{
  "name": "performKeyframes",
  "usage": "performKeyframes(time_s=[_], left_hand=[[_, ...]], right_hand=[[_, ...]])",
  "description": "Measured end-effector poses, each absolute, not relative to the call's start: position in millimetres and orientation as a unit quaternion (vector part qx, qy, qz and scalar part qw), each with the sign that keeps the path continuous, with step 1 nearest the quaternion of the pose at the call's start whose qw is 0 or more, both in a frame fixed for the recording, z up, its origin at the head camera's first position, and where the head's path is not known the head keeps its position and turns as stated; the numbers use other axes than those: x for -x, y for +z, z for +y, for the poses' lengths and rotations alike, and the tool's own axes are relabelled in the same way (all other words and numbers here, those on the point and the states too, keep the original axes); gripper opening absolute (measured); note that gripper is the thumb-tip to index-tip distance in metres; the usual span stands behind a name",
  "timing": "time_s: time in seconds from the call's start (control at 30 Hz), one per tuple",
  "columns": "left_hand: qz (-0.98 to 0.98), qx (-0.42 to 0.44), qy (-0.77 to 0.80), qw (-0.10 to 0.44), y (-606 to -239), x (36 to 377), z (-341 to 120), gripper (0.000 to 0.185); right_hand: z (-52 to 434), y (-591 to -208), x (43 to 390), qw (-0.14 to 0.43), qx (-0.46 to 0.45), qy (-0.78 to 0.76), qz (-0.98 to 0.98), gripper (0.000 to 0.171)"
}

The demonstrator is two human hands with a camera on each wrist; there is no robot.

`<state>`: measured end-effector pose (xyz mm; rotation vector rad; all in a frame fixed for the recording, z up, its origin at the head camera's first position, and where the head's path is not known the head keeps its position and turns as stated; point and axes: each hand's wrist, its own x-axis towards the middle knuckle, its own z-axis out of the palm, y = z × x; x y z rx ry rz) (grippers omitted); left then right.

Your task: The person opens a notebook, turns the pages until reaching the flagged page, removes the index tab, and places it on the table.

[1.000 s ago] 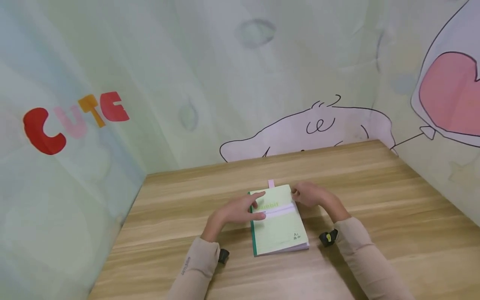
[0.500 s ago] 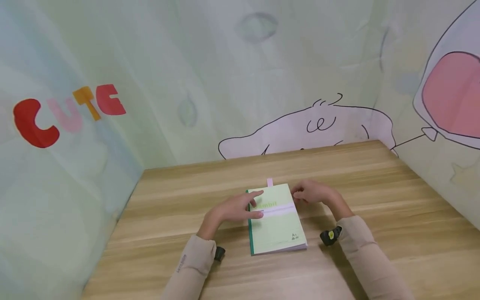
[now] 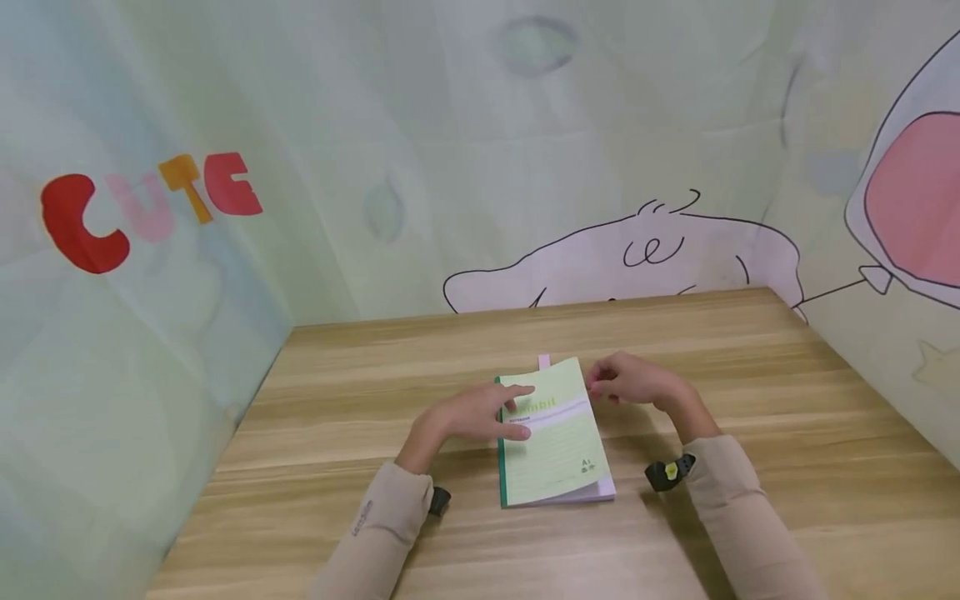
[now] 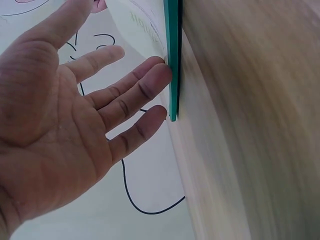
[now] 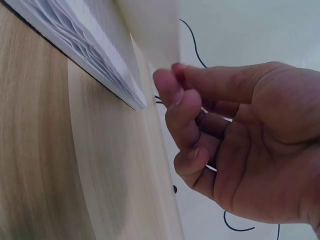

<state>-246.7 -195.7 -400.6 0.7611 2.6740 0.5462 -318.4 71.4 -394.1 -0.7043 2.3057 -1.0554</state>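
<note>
A pale green notebook [image 3: 555, 454] with a dark green spine lies on the table, its front cover lifted a little along the right side. Lined pages [image 5: 95, 42] show under the raised cover [image 5: 155, 30] in the right wrist view. My left hand [image 3: 472, 414] reaches over the spine side with spread fingers; in the left wrist view its fingertips are close against the green spine [image 4: 173, 60]. My right hand [image 3: 630, 382] is at the upper right edge, where thumb and index finger pinch the cover. The exact contact is partly hidden.
A pink tab [image 3: 543, 362] sticks out past the notebook's top edge. The wooden table [image 3: 360, 367] meets a printed cloth backdrop [image 3: 420, 125] at its back and sides. Dark wrist devices sit at both sleeves.
The notebook's front cover has risen slightly at its right edge, with the right hand beside it. The left hand stays almost in place. The head view has shifted a little.
</note>
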Motion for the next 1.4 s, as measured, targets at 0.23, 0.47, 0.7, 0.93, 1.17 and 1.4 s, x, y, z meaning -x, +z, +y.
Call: performKeyframes(time_s=[0.23, 0.47, 0.7, 0.93, 1.17, 1.4], left_hand=[[0.912, -0.302, 0.221, 0.168, -402.8, 245.6, -186.8, 0.075], [0.902, -0.34, 0.226, 0.139, -401.7, 241.7, -171.2, 0.082], [0.905, -0.345, 0.209, 0.135, -397.7, 235.3, -169.5, 0.078], [0.901, -0.335, 0.234, 0.144, -398.2, 234.1, -172.4, 0.074], [0.877, -0.335, 0.287, 0.191, -394.3, 234.6, -180.6, 0.071], [0.868, -0.328, 0.317, 0.197, -390.6, 235.9, -195.7, 0.061]], right_hand=[[72.4, -394.1, 317.6, 0.273, 0.316, -0.397, 0.817, 0.01], [71.4, -389.8, 317.2, 0.288, 0.34, -0.407, 0.798, 0.011], [67.3, -388.0, 314.7, 0.302, 0.365, -0.411, 0.779, 0.014], [72.4, -390.4, 315.1, 0.313, 0.346, -0.398, 0.79, 0.026], [77.0, -391.6, 315.9, 0.294, 0.316, -0.377, 0.819, 0.024], [77.9, -399.1, 316.8, 0.275, 0.259, -0.339, 0.861, 0.042]])
